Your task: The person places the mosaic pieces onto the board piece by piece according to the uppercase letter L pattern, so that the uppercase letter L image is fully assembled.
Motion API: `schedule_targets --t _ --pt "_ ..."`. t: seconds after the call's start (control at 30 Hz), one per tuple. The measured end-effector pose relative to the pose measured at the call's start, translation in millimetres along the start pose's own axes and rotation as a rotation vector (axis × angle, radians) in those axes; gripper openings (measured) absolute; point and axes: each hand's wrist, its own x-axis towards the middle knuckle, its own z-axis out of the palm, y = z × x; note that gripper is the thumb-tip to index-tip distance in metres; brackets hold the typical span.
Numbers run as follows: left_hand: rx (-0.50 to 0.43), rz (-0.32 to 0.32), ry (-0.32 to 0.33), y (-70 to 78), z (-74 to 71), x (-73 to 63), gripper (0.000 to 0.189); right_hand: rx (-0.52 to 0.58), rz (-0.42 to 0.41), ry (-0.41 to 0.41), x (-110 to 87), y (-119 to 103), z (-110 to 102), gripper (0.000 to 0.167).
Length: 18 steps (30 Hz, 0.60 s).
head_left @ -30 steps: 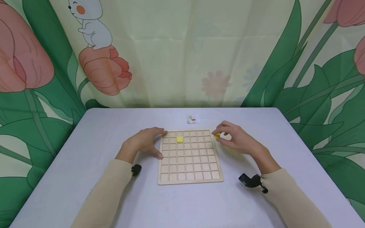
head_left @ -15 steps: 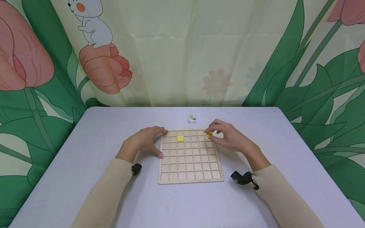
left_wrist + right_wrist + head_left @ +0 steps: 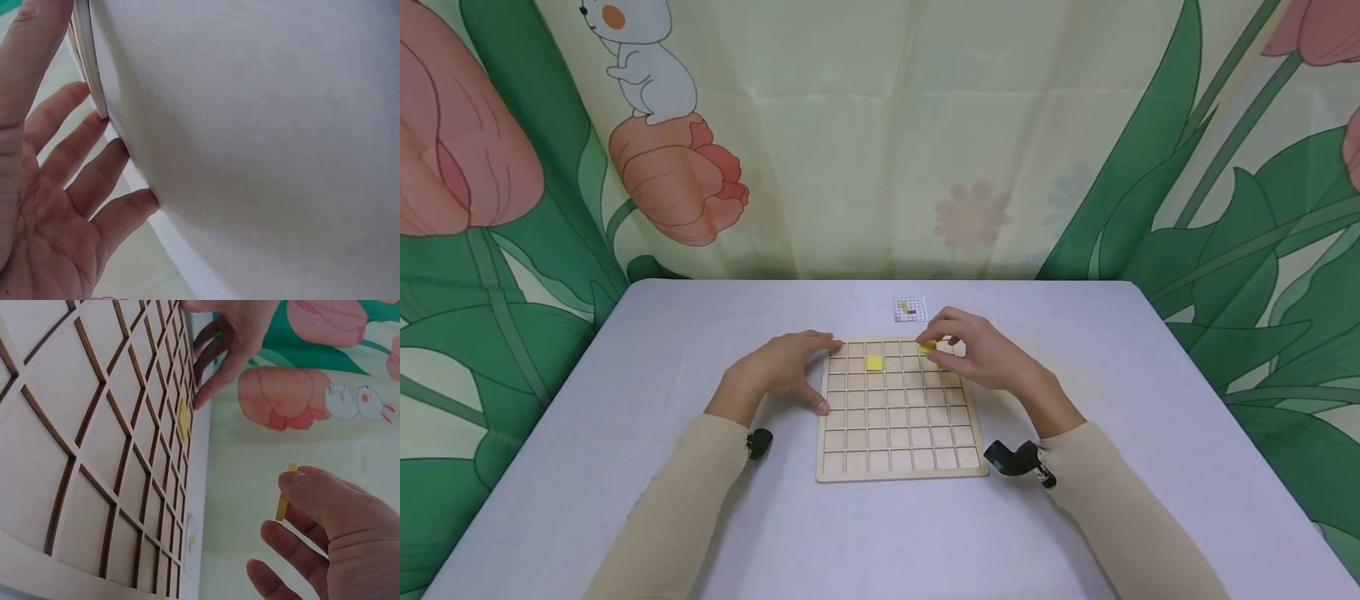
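A square wooden board (image 3: 901, 439) divided into a grid of cells lies on the table. One yellow square tile (image 3: 874, 363) sits in a cell near its far side, also seen in the right wrist view as a yellow tile (image 3: 184, 419). My right hand (image 3: 983, 354) pinches another yellow tile (image 3: 282, 503) between thumb and forefinger, held above the board's far right part. My left hand (image 3: 778, 371) rests against the board's left edge, thumb and fingers spread. In the left wrist view, the left hand's fingertips (image 3: 100, 122) touch the board's edge and the table.
A small printed card (image 3: 909, 309) with a grid and coloured marks lies beyond the board, close to the right hand. The white-covered table (image 3: 880, 533) ends at a curtain (image 3: 850, 167) printed with tulips and a rabbit.
My right hand has moved left with its yellow tile, from beside the board to over its far right cells. The left hand has stayed at the board's edge.
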Motion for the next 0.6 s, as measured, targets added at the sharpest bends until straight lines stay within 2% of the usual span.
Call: schedule_targets --t 0.4,0.6 --pt "-0.002 -0.004 -0.001 -0.3 0.4 -0.8 0.114 0.070 -0.019 -0.019 11.3 -5.5 14.1 0.021" --pt "0.000 0.000 0.003 1.1 -0.9 -1.0 0.114 0.085 -0.002 -0.021 17.1 -7.5 19.7 0.025"
